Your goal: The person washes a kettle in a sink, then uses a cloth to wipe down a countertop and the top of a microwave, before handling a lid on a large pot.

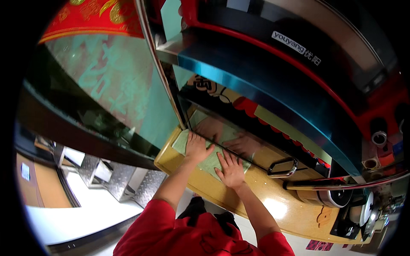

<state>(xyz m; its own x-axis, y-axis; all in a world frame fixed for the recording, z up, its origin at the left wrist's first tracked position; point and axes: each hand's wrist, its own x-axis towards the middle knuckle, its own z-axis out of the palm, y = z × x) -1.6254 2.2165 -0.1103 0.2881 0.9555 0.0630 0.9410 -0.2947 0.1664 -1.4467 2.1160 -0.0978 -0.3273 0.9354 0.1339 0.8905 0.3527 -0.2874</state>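
A pale green cloth (208,164) lies spread out on a yellowish wooden counter (256,191). My left hand (196,148) rests flat, palm down, on the cloth's left part, its fingers pointing away from me. To its right, my right hand (231,170) also lies flat on the cloth with its fingers spread. Neither hand grips anything. Just beyond my fingertips stands a dark, glossy panel (211,120), which mirrors both hands and the cloth. A looped metal handle (283,167) is at the panel's right.
A metal shelf (243,73) overhangs the counter, bearing a red and black appliance (288,41). A round cooker (323,196) and a bear-shaped wooden piece (324,216) sit at the right. Large glass (115,86) borders the left; metal tread-plate steps (121,179) lie below it.
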